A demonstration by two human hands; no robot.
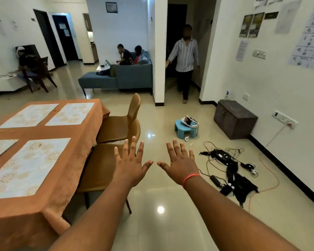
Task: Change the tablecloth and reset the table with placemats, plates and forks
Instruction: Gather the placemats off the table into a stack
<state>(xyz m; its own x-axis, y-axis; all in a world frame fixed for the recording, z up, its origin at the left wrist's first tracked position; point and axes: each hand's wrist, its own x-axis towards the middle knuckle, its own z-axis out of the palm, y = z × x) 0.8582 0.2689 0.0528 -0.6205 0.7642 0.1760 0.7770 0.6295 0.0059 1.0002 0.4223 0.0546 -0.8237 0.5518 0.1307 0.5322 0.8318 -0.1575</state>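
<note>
1. Left hand [130, 164] and right hand [180, 164]: fingers spread, holding nothing, thumbs nearly touching, out over the floor.
2. Left of them: table under orange tablecloth [43, 211], four placemats [28, 165] laid on it.
3. Two brown chairs [105, 167] tucked at its near side.

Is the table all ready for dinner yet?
Not yet. An orange tablecloth covers the table, with four placemats on it. No plates or forks show. The left hand and right hand are spread open over the floor beside the chairs, holding nothing. Plates and forks are left.
</note>
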